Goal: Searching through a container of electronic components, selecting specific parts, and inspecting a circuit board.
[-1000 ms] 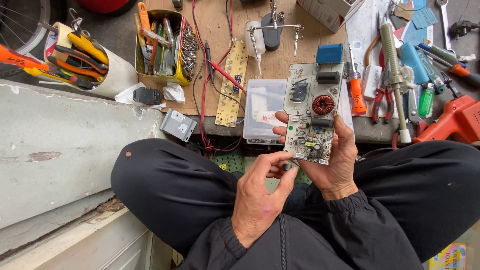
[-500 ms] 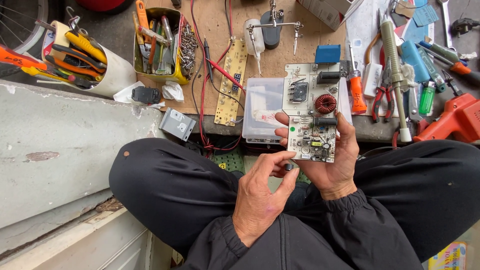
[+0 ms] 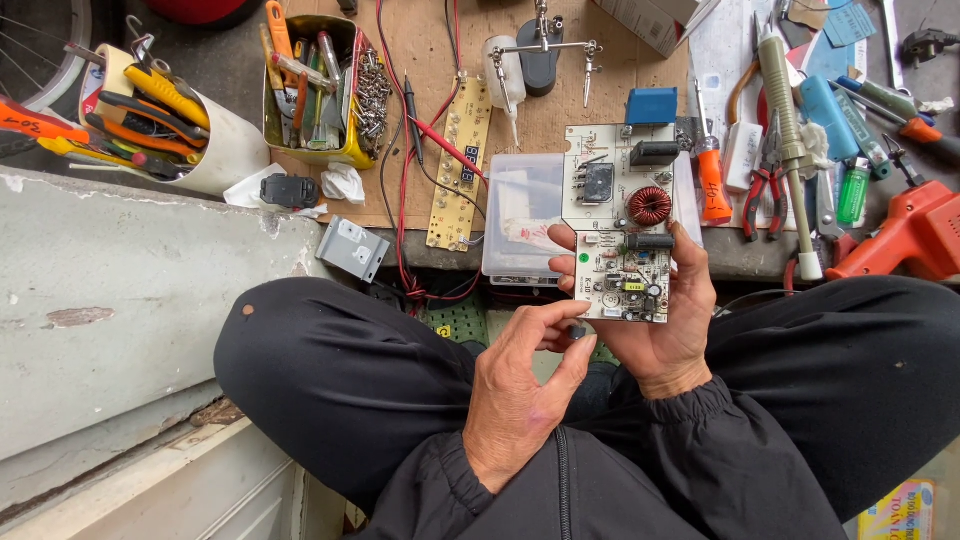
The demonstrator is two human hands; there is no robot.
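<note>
My right hand (image 3: 672,345) holds a white circuit board (image 3: 612,215) upright over my lap, gripping it from behind and at its lower end. The board carries a copper coil (image 3: 650,205), a blue block part (image 3: 651,105) at its top and several small parts near the bottom. My left hand (image 3: 525,385) reaches up from below. Its thumb and fingertips pinch a small dark part (image 3: 577,330) at the board's lower left corner.
Beyond my knees lies a cardboard-covered work surface (image 3: 440,30). It holds a clear plastic box (image 3: 515,215), a yellow tin of tools (image 3: 315,90), a white cup of pliers (image 3: 175,125), a long yellow board (image 3: 460,165), red pliers (image 3: 765,190) and an orange power tool (image 3: 915,235). A concrete ledge (image 3: 120,290) is at my left.
The board has straightened slightly in my right hand. My left fingers stay at its lower left corner.
</note>
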